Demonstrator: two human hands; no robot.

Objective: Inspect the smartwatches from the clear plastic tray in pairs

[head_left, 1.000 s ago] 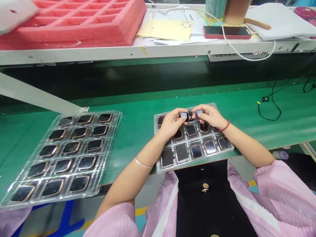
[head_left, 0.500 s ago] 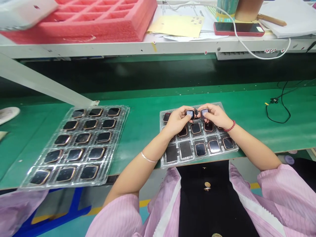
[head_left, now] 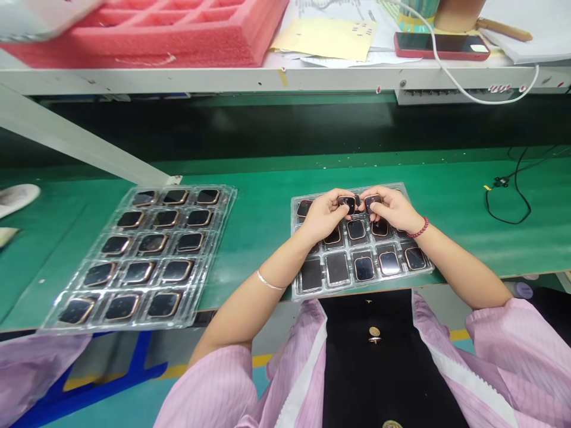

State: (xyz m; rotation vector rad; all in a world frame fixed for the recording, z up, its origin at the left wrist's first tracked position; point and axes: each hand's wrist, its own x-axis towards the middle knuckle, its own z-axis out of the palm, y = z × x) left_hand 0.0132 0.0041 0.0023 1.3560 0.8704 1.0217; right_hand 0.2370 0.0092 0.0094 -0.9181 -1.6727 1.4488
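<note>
My left hand (head_left: 328, 213) is closed on a square smartwatch (head_left: 346, 204), its thumb on the dark screen. In my right hand (head_left: 391, 209) is a second smartwatch (head_left: 372, 204), also gripped with the thumb over its face. Both are raised side by side above a clear plastic tray (head_left: 317, 290). Gold-rimmed watch bodies fill many of the tray's pockets, such as one watch (head_left: 363, 268) in the front row. Two front-left pockets, among them a dark pocket (head_left: 337, 268), hold no watch. My hands and wrists hide part of the back rows.
Another clear tray (head_left: 206, 278) of watch bodies lies to the left on the green bench (head_left: 259, 238). A white slanted post (head_left: 89, 137) stands behind it. Above are a shelf edge (head_left: 223, 82), pink foam (head_left: 214, 44), a phone (head_left: 441, 46) and a white cable (head_left: 473, 100). A black cable (head_left: 508, 221) lies right.
The screens of both held watches showed a code pattern before; now they are mostly dark with small marks. My hands hold nearly the same place, and the view has shifted slightly.
</note>
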